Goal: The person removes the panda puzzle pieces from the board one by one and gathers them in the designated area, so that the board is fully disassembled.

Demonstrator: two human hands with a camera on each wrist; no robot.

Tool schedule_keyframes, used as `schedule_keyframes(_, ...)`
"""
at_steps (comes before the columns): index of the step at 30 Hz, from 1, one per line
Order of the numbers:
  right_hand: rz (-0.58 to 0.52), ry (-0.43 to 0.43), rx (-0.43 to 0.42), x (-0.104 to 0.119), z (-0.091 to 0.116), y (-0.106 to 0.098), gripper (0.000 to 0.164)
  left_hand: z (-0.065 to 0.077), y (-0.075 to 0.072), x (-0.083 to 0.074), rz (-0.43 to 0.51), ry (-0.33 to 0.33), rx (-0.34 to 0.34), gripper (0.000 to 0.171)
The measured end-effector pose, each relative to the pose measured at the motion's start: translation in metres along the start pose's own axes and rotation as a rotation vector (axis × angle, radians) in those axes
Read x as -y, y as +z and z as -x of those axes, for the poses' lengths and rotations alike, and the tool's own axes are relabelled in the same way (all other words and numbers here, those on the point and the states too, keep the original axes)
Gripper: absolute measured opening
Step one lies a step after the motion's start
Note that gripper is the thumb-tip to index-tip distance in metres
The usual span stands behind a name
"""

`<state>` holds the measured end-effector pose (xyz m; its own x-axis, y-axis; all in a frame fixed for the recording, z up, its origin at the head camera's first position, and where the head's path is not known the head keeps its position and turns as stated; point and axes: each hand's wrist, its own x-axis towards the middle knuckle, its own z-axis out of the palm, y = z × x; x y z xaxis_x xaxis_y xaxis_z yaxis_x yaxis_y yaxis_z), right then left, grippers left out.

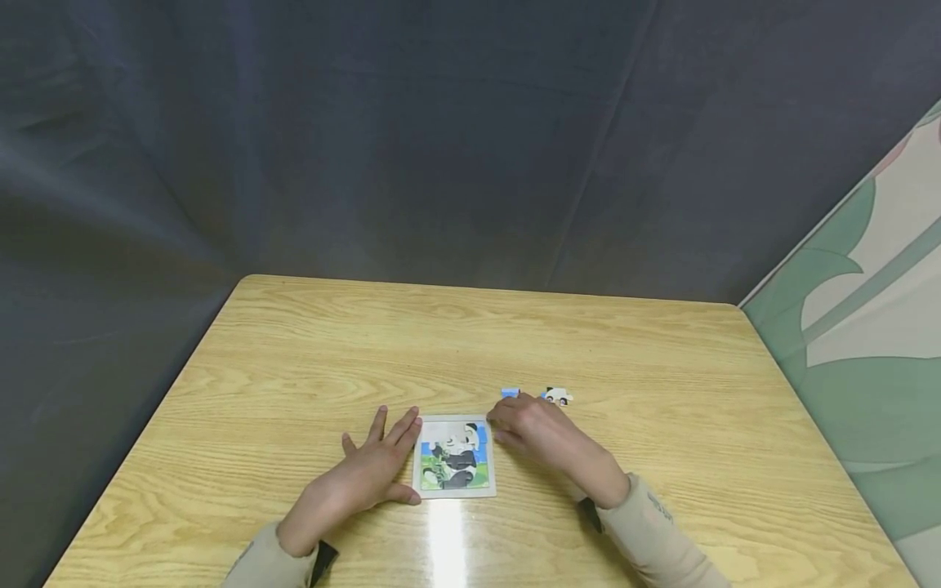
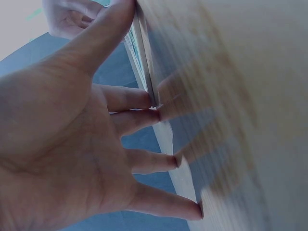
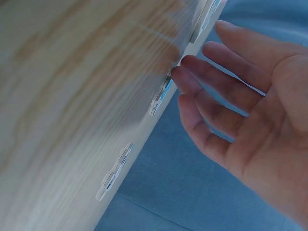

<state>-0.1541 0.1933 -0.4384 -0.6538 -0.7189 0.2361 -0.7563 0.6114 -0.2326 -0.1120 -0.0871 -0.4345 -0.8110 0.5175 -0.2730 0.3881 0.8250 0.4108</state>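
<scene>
A square panda jigsaw puzzle lies on the table in a pale tray (image 1: 454,494), its panda pieces (image 1: 459,465) filling the lower and right parts; the upper left shows bare tray. My left hand (image 1: 360,474) is spread along the tray's left side, thumb and fingertips at its edge. At the upper right corner is my right hand (image 1: 544,437), its fingers loosely bent. In the right wrist view those fingertips are beside a loose blue-edged puzzle piece (image 3: 161,96), with no piece visible between thumb and fingers. The hand partly covers that blue piece (image 1: 510,392) in the head view.
Farther right lies another loose puzzle piece (image 1: 560,397) with part of the panda's face. The wooden table (image 1: 353,335) ends at a dark curtain (image 1: 441,163) behind, and a leaf-patterned panel (image 1: 867,327) stands on the right.
</scene>
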Motion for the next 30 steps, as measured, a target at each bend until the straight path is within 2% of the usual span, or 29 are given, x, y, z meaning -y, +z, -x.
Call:
schedule_keyframes(20,0.013,-0.009,0.020,0.0005,0.0006,0.0002,0.020,0.0004,0.0003,0.0005,0.014,0.001,0.000,0.099)
schedule_keyframes(30,0.017,-0.026,-0.012,0.0008,0.0009,0.0012,0.016,0.0005,-0.0004,0.0004,0.014,0.005,0.000,0.098)
